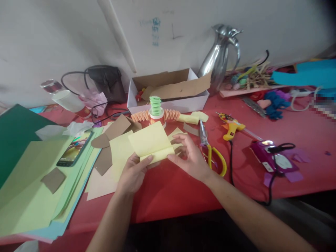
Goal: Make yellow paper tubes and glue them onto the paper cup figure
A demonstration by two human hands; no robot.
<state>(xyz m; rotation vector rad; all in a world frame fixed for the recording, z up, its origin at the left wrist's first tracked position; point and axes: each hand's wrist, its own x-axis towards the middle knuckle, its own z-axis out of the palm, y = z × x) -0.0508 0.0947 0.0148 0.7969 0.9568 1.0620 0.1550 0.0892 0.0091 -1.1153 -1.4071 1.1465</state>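
Note:
A pale yellow sheet of paper [151, 139], creased across its lower part, is held up above the red table. My left hand [135, 171] grips its lower left corner, thumb on top and fingers beneath. At the right end of the sheet, my right hand [187, 154] has its thumb and fingers around the edge. Just behind the sheet stands a small paper cup [156, 113] with a green pleated strip [155, 105] rising from it and orange pleated strips [172, 114] at its sides. Scissors [210, 147] with yellow handles lie right of my right hand.
A phone [75, 148] lies on stacked coloured paper [28, 189] at left, near brown paper scraps [103, 161]. Behind are a white box [170, 106] and a metal jug [219, 52]. A yellow glue gun [232, 129] and a purple power strip [274, 157] with a cable are at right.

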